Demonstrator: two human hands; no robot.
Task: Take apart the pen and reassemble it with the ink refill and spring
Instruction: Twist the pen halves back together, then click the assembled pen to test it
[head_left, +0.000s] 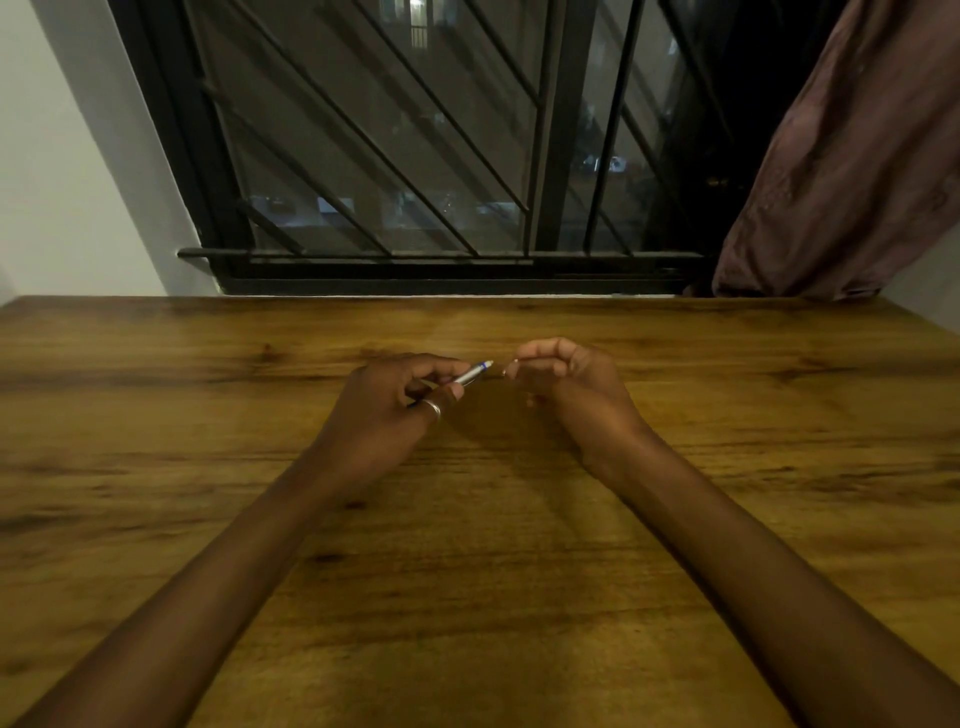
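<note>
Both forearms reach forward over the wooden tabletop (208, 415), wrists angled inward. The left hand (395, 400), a ring (432, 409) on one finger, grips the silver pen (470, 375), its end aimed at the right hand (558, 376), whose curled fingers pinch something too small to identify

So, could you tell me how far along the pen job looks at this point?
Early to midway, apparently. The left hand holds the pen, tip end toward the right hand, whose fingers pinch something too small to identify. No parts lie on the table. Whether this is dismantling or reassembly, I cannot tell.
</note>
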